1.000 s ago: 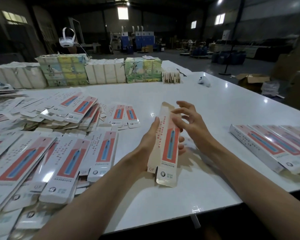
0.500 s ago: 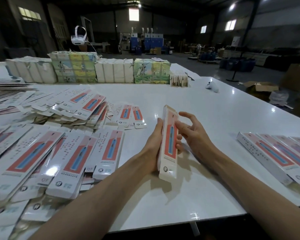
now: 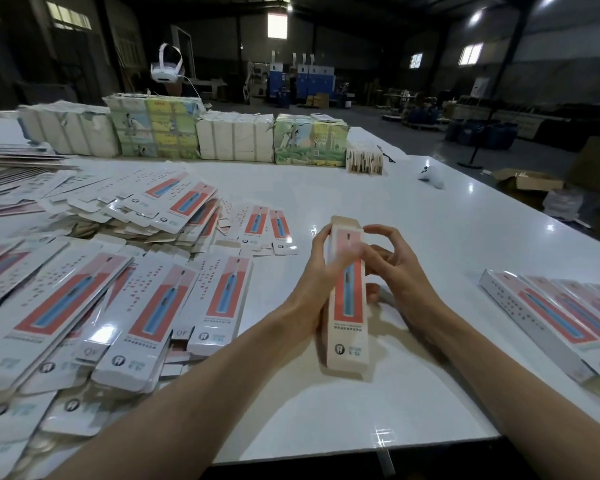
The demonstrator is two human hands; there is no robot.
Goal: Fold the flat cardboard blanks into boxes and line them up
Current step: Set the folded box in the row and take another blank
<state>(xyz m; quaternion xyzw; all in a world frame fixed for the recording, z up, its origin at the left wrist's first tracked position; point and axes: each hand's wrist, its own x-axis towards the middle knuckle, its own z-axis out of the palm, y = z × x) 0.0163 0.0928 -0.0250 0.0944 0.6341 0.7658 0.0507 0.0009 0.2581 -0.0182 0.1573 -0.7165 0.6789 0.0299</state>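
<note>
To the left, flat blanks [image 3: 160,306] lie fanned in overlapping heaps on the white worktop [image 3: 447,237], printed faces up; behind them, along the far side, bundled stacks [image 3: 236,140] stand in a row, and a white headset [image 3: 166,69] shows above them. Near the middle, the left hand [image 3: 317,275] is curled round the left side of a long, narrow box [image 3: 349,306], thumb laid across its front; the box is held lengthwise away from the person, its far end raised and open, its near end low over the worktop, though I cannot tell if it touches. The right hand [image 3: 399,271] meets it from the other side, its bent fingers gripping the right edge near the top. Farther back lies a small white controller [image 3: 432,176]; at the far right, finished boxes [image 3: 551,317] lie side by side in a row, touching.
</note>
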